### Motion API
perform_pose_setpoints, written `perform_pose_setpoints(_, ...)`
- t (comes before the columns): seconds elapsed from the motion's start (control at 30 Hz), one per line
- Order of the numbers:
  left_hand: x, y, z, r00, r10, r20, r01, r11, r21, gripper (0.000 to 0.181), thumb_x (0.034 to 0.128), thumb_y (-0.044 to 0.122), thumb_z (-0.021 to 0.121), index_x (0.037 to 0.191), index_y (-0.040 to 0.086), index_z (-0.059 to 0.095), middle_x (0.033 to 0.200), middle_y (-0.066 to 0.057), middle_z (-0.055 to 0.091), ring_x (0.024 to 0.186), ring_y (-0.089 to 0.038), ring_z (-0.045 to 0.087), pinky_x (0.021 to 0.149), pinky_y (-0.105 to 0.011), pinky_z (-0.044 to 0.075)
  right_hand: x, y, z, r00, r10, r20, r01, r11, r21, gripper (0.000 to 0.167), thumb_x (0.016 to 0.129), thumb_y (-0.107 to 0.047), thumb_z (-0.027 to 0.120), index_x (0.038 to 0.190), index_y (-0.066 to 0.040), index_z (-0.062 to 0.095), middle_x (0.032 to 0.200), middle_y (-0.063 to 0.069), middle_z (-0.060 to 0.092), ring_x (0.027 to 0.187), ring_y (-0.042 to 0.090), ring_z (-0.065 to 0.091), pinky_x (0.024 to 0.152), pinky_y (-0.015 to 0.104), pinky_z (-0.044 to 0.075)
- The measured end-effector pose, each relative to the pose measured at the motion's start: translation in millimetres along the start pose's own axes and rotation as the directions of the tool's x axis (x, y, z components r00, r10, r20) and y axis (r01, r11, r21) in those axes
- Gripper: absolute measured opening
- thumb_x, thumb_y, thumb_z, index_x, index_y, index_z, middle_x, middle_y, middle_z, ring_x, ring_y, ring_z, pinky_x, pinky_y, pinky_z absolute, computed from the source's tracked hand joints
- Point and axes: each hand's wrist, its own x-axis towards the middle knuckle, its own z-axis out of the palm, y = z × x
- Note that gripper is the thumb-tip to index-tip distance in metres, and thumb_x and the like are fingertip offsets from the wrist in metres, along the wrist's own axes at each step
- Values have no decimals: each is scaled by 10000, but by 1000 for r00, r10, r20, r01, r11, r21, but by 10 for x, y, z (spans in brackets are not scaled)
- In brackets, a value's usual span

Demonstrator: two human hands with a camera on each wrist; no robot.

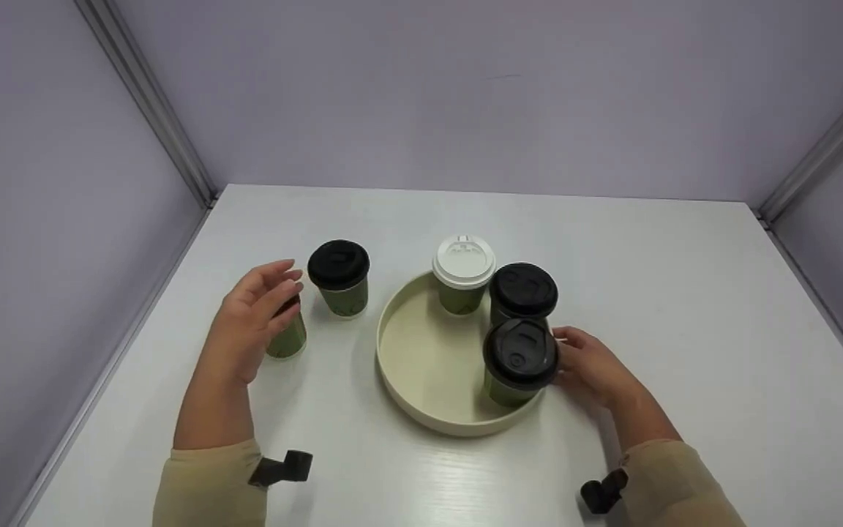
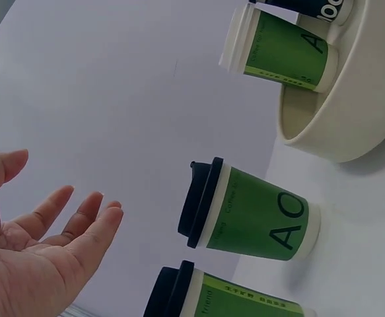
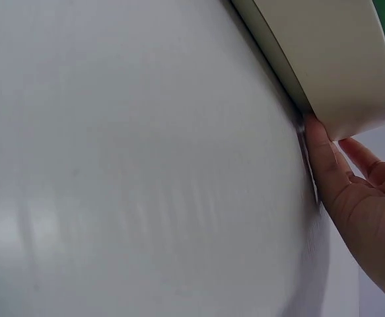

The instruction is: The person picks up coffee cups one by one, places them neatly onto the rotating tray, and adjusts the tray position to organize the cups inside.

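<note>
My left hand point(image 1: 249, 315) is held over a green paper cup point(image 1: 287, 338), its fingers loosely bent. In the left wrist view, a gap separates this hand point(image 2: 47, 247) from the nearest black-lidded cups. Another green cup with a black lid point(image 1: 339, 265) stands just to its right. With my right hand point(image 1: 593, 366) I grip the right side of a round cream tray point(image 1: 421, 421); in the right wrist view, fingers point(image 3: 321, 155) meet the tray's lower edge. Inside the tray are a white-lidded cup point(image 1: 464, 263) and two black-lidded cups, the rear one point(image 1: 524, 289) and the front one point(image 1: 521, 355).
A white table point(image 1: 685, 293) bears everything. Pale panels point(image 1: 465, 95) rise behind it and at both sides, joined by metal corner posts point(image 1: 151, 95). Black straps with small devices point(image 1: 282, 468) sit on both sleeves.
</note>
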Motion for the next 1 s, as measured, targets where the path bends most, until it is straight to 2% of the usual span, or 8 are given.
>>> perform_pose_setpoints(0.1,19,39,-73,997,38,-65,-38,999,6,447,924,254,548,1312,78,413,1311,-92,422,1256,-219,381,1021,-367,335,-12,-3,6,1000,-9,-3,9,1000,-2,407,890,-169,569,1242,-21,426,1108,117,543,886,202,584,772,338,486)
perform_pose_setpoints(0.17,25,50,-132,989,73,-125,-72,997,14,437,908,255,574,1292,90,445,1283,-79,445,1238,-200,396,1027,-368,328,-17,-2,7,1000,-21,0,21,1000,-11,414,887,-178,570,1241,-20,428,1123,125,540,893,212,589,775,346,489)
perform_pose_setpoints(0.33,44,1,-281,951,147,-274,-135,989,62,408,881,213,615,1259,114,500,1233,-60,499,1184,-147,442,999,-278,352,-20,1,3,999,-37,12,37,999,-18,427,889,-202,570,1248,-20,428,1146,131,535,908,219,599,785,359,492)
perform_pose_setpoints(0.5,99,-120,-424,919,156,-362,-109,983,146,440,869,183,632,1283,138,491,1268,-46,499,1208,-150,426,1012,-280,334,-14,8,-2,999,-32,10,32,999,-4,418,887,-187,571,1245,-20,433,1120,127,542,893,212,597,778,354,492)
perform_pose_setpoints(0.63,132,-230,-529,903,142,-406,-86,985,152,488,853,179,654,1305,146,473,1319,-44,475,1254,-144,387,1051,-332,285,-15,3,0,1000,-30,4,30,1000,-9,409,892,-186,563,1242,-20,433,1111,124,547,883,204,594,770,345,492)
perform_pose_setpoints(0.77,150,-349,-602,905,120,-409,-60,986,157,560,834,208,678,1338,160,440,1372,-26,431,1293,-124,343,1062,-331,268,-21,-4,1,1000,-27,1,27,1000,-9,411,893,-177,559,1249,-20,428,1120,127,542,889,203,590,770,338,490)
perform_pose_setpoints(0.9,154,-477,-658,914,82,-397,-13,985,173,643,829,243,682,1388,194,367,1440,9,348,1334,-115,272,1072,-354,249,-30,-3,7,1000,-28,8,27,1000,11,413,891,-160,559,1252,-14,419,1134,134,534,900,203,588,780,344,487)
perform_pose_setpoints(1.0,154,-570,-691,923,66,-378,-4,987,162,678,838,229,673,1413,192,317,1463,5,304,1352,-138,235,1080,-382,227,-33,0,6,999,-31,5,31,999,8,408,893,-159,556,1251,-13,424,1132,134,531,898,201,587,777,345,488)
